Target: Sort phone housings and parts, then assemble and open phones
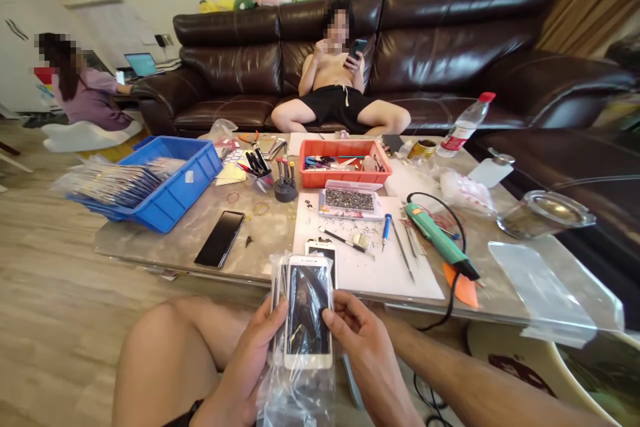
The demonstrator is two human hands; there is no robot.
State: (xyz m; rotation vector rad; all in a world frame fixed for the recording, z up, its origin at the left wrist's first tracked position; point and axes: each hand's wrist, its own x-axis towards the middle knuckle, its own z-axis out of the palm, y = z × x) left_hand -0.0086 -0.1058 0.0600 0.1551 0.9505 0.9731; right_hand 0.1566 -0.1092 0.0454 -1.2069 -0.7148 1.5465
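Over my lap, my left hand point(250, 347) is closed around the left side of a small stack of white phones in clear plastic bags point(297, 397). On top of the stack lies a white phone point(309, 310), its dark screen facing up. My right hand point(363, 340) pinches this phone's right edge, thumb on the front and the other fingers curled behind. Just beyond, on a white mat point(420, 280), lies a second white phone part point(327, 250), partly covered by the stack. A spudger-like tool point(345, 240) and a blue screwdriver point(387, 231) lie on the mat.
A blue bin point(175, 203) of bagged items stands left; a black phone point(220, 239) lies nearer. An orange tray point(345, 178), a screw box point(350, 201), a green corded tool point(440, 240), a bottle point(463, 130) and a glass jug point(547, 213) share the table. Two people sit beyond.
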